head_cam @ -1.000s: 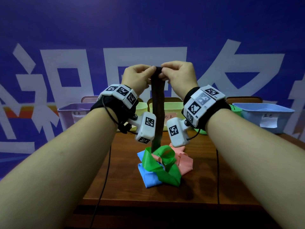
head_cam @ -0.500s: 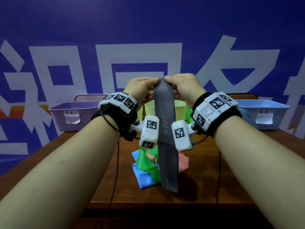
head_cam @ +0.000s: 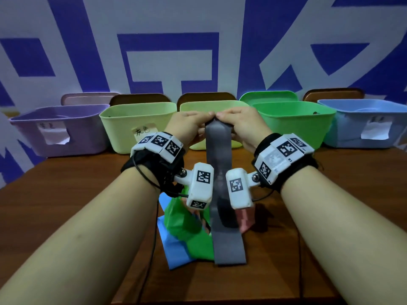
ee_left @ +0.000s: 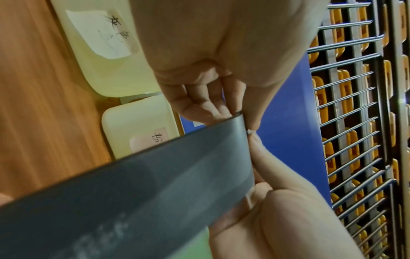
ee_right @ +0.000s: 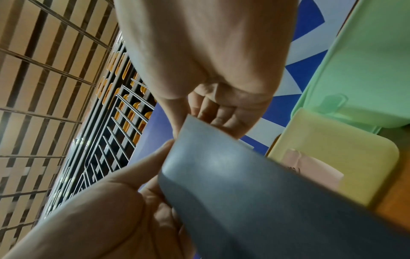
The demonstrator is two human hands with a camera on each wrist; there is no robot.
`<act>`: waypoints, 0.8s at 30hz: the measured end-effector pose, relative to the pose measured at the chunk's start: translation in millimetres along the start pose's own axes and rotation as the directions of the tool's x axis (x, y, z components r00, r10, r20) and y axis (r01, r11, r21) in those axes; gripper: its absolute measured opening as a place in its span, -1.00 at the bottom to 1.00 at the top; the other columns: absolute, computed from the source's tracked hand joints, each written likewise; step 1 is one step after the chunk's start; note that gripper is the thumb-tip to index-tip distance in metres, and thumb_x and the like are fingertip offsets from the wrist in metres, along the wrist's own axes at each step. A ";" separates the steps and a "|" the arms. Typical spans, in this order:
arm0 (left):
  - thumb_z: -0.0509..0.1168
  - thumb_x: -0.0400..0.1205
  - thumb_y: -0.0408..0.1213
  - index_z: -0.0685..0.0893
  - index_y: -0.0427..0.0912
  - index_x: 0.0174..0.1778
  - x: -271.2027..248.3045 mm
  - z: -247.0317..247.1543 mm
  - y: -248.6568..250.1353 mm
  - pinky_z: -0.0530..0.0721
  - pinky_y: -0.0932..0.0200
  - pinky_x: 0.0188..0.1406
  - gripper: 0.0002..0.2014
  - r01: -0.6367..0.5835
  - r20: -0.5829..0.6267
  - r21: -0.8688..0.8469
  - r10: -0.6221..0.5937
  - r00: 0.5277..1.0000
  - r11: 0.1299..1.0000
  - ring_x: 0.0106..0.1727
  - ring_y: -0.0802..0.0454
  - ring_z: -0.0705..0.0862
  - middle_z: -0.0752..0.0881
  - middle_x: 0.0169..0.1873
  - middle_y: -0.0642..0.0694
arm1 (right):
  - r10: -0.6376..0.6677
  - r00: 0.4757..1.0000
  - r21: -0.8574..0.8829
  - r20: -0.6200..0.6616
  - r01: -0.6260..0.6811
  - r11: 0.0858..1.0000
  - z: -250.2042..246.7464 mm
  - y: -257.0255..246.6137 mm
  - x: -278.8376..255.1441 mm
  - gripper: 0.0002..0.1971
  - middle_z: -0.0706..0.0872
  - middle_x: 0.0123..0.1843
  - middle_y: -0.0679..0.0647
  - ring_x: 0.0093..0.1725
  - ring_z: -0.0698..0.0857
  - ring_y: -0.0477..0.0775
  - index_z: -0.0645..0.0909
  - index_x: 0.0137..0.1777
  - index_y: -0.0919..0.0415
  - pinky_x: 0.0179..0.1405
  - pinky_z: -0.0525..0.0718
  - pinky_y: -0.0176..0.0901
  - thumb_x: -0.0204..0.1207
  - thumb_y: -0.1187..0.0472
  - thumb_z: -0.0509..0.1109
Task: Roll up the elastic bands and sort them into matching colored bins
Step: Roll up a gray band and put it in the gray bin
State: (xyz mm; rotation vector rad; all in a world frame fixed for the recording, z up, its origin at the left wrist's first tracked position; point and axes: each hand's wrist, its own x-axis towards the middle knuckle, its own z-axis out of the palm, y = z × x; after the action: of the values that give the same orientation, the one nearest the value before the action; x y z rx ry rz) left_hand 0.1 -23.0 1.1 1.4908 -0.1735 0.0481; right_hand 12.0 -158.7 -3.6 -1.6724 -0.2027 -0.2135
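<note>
Your left hand point(head_cam: 189, 124) and right hand point(head_cam: 242, 124) both pinch the grey band's point(head_cam: 222, 194) top edge at frame centre, above the wooden table point(head_cam: 77, 183).

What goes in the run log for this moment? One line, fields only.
hands: left and right pinch grey band top edge | band: hangs unrolled | pile: green band, blue band on table

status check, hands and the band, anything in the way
Left hand and right hand both pinch the top edge of the flat grey elastic band. Band hangs unrolled over the green, blue and pink bands heaped on the wooden table. Nothing blocks the bins.
</note>
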 end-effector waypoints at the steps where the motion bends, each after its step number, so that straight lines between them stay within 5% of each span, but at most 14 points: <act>1: 0.32 0.66 -0.35 0.66 -0.29 -0.22 5.7 -0.1 -5.0 0.45 0.41 -0.60 -0.85 0.002 -0.006 0.003 -0.002 1.000 1.000 -0.60 0.16 0.42 0.50 -0.55 -0.05 | 0.013 1.000 0.007 0.003 -0.013 1.000 -0.2 5.7 4.5 -0.89 0.69 -0.32 0.07 -0.44 0.63 -0.11 0.69 -0.19 0.18 -0.52 0.54 -0.33 0.56 0.28 0.41; 5: 0.34 0.62 -0.43 0.71 -0.30 -0.16 28.2 -3.3 -21.9 0.48 0.42 -0.59 -0.93 -0.002 -0.012 0.071 0.003 1.000 0.997 -0.58 0.20 0.50 0.61 -0.61 0.02 | 0.057 0.997 0.049 0.046 -0.059 0.997 -2.4 23.0 18.7 -0.89 0.70 -0.27 0.08 -0.35 0.65 -0.06 0.69 -0.18 0.19 -0.46 0.58 -0.34 0.56 0.33 0.39; 9: 0.37 0.58 -0.50 0.76 -0.21 -0.25 44.1 -6.6 -35.6 0.56 0.33 -0.34 -0.85 -0.018 -0.011 0.080 0.019 1.000 0.997 -0.29 0.02 0.58 0.71 -0.35 -0.14 | 0.069 0.992 0.067 0.105 -0.076 0.995 -5.2 34.8 28.6 -0.85 0.73 -0.20 0.08 -0.17 0.68 0.01 0.69 -0.17 0.16 -0.27 0.63 -0.27 0.54 0.41 0.38; 12: 0.39 0.54 -0.54 0.79 -0.12 -0.36 54.2 -7.5 -46.5 0.58 0.30 -0.27 -0.74 -0.021 -0.018 0.032 0.022 1.000 0.999 -0.20 0.01 0.65 0.78 -0.34 -0.09 | 0.073 0.990 0.134 0.117 -0.089 0.987 -6.0 41.5 33.7 -0.84 0.70 -0.23 0.10 -0.24 0.67 -0.04 0.67 -0.15 0.20 -0.33 0.64 -0.33 0.53 0.45 0.35; 17: 0.38 0.54 -0.55 0.77 -0.18 -0.23 64.5 -8.0 -55.3 0.55 0.31 -0.27 -0.82 -0.008 0.002 0.023 0.008 1.000 1.000 -0.16 -0.03 0.63 0.76 -0.27 -0.15 | 0.070 0.991 0.156 0.117 -0.088 0.984 -3.7 50.9 40.8 -0.88 0.69 -0.33 0.08 -0.45 0.66 -0.15 0.65 -0.20 0.26 -0.46 0.61 -0.38 0.56 0.40 0.37; 21: 0.37 0.57 -0.51 0.74 -0.21 -0.15 65.5 -11.0 -49.9 0.59 0.38 -0.40 -0.88 0.003 0.042 0.023 -0.004 0.999 1.000 -0.35 0.12 0.65 0.75 -0.36 -0.07 | 0.038 0.995 0.165 0.096 -0.054 0.985 -1.8 48.0 44.6 -0.84 0.68 -0.31 0.09 -0.39 0.65 -0.11 0.64 -0.22 0.27 -0.44 0.63 -0.40 0.55 0.46 0.35; 24: 0.38 0.61 -0.28 0.76 -0.16 -0.23 61.2 -13.7 -44.4 0.57 0.34 -0.48 -0.88 0.017 0.109 0.048 -0.023 0.994 0.999 -0.48 0.12 0.62 0.72 -0.44 -0.04 | 0.013 0.996 0.217 0.093 -0.033 0.976 -4.0 43.8 44.8 -0.86 0.68 -0.24 0.13 -0.31 0.68 -0.05 0.62 -0.20 0.28 -0.33 0.69 -0.32 0.56 0.46 0.34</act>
State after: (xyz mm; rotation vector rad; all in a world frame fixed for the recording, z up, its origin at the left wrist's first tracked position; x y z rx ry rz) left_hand 67.8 -17.6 -34.9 1.5425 -0.2475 -0.0464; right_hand 66.5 -167.2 -33.7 -1.4664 -0.2656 -0.0929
